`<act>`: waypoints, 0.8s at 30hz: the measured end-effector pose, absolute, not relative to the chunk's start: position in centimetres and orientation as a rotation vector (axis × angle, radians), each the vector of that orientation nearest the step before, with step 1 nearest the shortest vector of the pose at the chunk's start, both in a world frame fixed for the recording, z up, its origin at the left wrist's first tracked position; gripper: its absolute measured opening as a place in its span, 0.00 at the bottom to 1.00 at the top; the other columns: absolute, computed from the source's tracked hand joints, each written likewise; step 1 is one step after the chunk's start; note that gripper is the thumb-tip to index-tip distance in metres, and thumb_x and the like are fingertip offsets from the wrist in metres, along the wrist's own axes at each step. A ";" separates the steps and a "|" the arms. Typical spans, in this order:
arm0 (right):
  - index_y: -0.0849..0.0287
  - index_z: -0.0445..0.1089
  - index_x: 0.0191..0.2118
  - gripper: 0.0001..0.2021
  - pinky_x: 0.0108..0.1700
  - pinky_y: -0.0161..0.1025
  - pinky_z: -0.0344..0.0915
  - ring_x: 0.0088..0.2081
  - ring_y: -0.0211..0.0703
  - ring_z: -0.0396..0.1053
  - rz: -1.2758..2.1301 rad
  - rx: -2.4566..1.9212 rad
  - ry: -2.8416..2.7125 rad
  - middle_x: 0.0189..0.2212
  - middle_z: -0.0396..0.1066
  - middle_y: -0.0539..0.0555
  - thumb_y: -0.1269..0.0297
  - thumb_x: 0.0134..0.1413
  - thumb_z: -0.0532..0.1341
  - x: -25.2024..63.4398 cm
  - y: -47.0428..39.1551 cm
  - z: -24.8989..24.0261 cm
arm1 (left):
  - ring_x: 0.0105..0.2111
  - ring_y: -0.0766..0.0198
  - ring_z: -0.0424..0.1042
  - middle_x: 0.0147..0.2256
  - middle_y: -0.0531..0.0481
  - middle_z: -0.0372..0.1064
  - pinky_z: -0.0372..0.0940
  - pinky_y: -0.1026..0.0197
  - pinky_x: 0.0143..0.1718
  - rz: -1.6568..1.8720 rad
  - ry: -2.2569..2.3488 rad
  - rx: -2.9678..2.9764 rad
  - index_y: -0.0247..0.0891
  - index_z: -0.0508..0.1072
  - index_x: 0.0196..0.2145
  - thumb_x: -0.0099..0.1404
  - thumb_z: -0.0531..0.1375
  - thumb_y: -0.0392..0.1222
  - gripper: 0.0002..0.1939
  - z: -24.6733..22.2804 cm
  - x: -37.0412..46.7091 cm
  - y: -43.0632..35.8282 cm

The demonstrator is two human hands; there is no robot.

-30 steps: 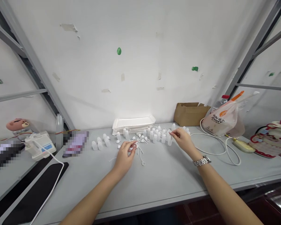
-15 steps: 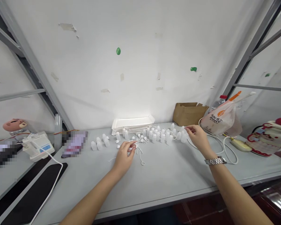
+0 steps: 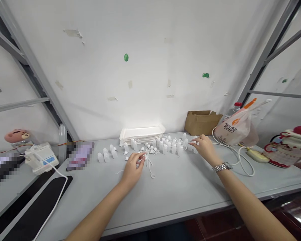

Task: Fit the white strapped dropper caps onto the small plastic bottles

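Note:
My left hand (image 3: 134,168) is held over the near left side of a pile of small white caps with looped straps (image 3: 150,150). Its fingers are bent, with a gap between thumb and forefinger, and I see nothing held there. One strap with a ring end (image 3: 152,175) trails toward me. To the right, my right hand (image 3: 204,149), wearing a metal watch (image 3: 222,167), has its fingertips pinched at the top of a small translucent squeeze bottle (image 3: 190,146). Several such bottles (image 3: 174,148) stand in a cluster beside it, some with caps on.
Several uncapped bottles (image 3: 106,156) stand on the left. Behind are stacked white trays (image 3: 142,134) and a cardboard box (image 3: 202,123). A plastic bag (image 3: 233,129), white cable (image 3: 240,160) and decorated jug (image 3: 286,147) stand right; a phone (image 3: 80,155) and a black mat (image 3: 37,211) lie left.
My right hand has moved left and slightly down, its fingertips now at another bottle in the right group. My left hand has stayed nearly in place. The view has shifted slightly.

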State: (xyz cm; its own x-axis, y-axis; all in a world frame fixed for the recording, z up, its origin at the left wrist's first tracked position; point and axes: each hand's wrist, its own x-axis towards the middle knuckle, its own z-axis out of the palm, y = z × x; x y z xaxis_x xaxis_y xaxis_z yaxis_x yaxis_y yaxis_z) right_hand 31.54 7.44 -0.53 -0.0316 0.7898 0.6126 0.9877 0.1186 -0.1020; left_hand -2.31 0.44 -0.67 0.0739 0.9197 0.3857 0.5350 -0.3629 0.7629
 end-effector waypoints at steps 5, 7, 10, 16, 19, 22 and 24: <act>0.62 0.73 0.29 0.16 0.34 0.41 0.55 0.33 0.47 0.62 -0.464 -1.707 -1.885 0.29 0.65 0.58 0.58 0.56 0.53 31.1 7.6 -1.0 | 0.39 0.62 0.66 0.37 0.48 0.64 0.63 0.59 0.40 1.220 1.429 1.931 0.43 0.70 0.42 0.62 0.50 0.42 0.13 -0.8 -2.2 0.4; 0.62 0.73 0.28 0.16 0.33 0.40 0.54 0.33 0.46 0.63 -0.462 -1.704 -1.878 0.28 0.65 0.57 0.59 0.56 0.52 30.9 7.5 -1.1 | 0.39 0.62 0.66 0.37 0.48 0.64 0.63 0.59 0.40 1.228 1.419 1.933 0.43 0.70 0.42 0.62 0.50 0.42 0.13 -0.8 -2.2 0.4; 0.62 0.72 0.28 0.16 0.33 0.41 0.52 0.33 0.45 0.63 -0.505 -1.692 -1.875 0.28 0.66 0.57 0.60 0.57 0.52 30.6 7.1 -0.7 | 0.39 0.62 0.66 0.37 0.48 0.64 0.64 0.59 0.40 1.241 1.406 1.924 0.42 0.70 0.42 0.62 0.51 0.43 0.13 -0.8 -2.3 0.4; 0.61 0.72 0.32 0.11 0.37 0.44 0.53 0.34 0.46 0.63 -0.733 -1.484 -1.697 0.30 0.66 0.56 0.61 0.55 0.55 28.8 3.7 4.5 | 0.40 0.62 0.67 0.39 0.47 0.65 0.64 0.58 0.41 1.289 1.396 1.774 0.42 0.71 0.41 0.61 0.52 0.46 0.14 0.1 -2.3 0.1; 0.59 0.72 0.33 0.10 0.38 0.43 0.56 0.32 0.43 0.63 -0.522 -1.227 -1.678 0.29 0.64 0.54 0.59 0.53 0.57 25.0 1.5 7.1 | 0.44 0.61 0.66 0.42 0.47 0.65 0.63 0.57 0.45 1.322 1.290 1.652 0.42 0.71 0.43 0.59 0.55 0.48 0.16 0.7 -2.3 -0.1; 0.57 0.72 0.33 0.09 0.37 0.41 0.60 0.32 0.41 0.63 -0.086 -1.067 -1.881 0.30 0.64 0.53 0.58 0.53 0.58 20.0 0.6 7.8 | 0.50 0.57 0.63 0.49 0.45 0.63 0.63 0.56 0.47 1.313 1.111 1.511 0.43 0.68 0.47 0.55 0.60 0.48 0.21 0.9 -2.4 0.0; 0.56 0.71 0.33 0.08 0.37 0.40 0.61 0.34 0.41 0.63 0.176 -1.005 -1.986 0.31 0.64 0.53 0.59 0.53 0.58 17.0 0.9 7.2 | 0.51 0.55 0.63 0.50 0.44 0.64 0.63 0.54 0.48 1.291 1.016 1.432 0.42 0.66 0.49 0.53 0.62 0.46 0.25 0.8 -2.6 0.2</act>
State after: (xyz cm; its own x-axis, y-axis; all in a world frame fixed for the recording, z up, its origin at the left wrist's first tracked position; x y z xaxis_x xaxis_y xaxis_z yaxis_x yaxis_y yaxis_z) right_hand 17.01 0.94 7.15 -0.2878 0.7087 0.6441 0.5845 0.6628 -0.4681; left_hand -2.59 0.21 0.77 0.1069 0.9674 0.2295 -0.0045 -0.2304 0.9731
